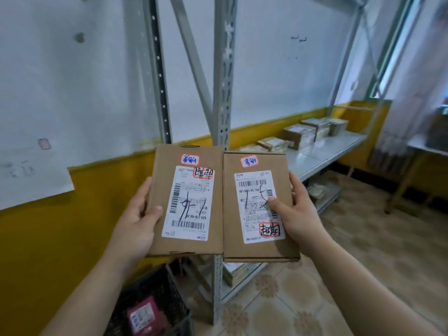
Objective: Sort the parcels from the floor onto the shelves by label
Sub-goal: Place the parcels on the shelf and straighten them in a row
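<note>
Left parcel (185,202), gripped by left hand (138,219) at nine o'clock, abuts right parcel (249,214), clasped by right hand (303,212) at three, labels up, seemingly for comparison.

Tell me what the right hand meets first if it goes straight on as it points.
Probably the left parcel: the right hand points forward-left, and the right parcel it grips sits edge to edge with that one. The rack upright stands behind; depth unclear.

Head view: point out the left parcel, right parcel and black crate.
left parcel (186,202): head view, its white label.
right parcel (254,214): head view, its white label.
black crate (177,301): head view, right wall.
</note>
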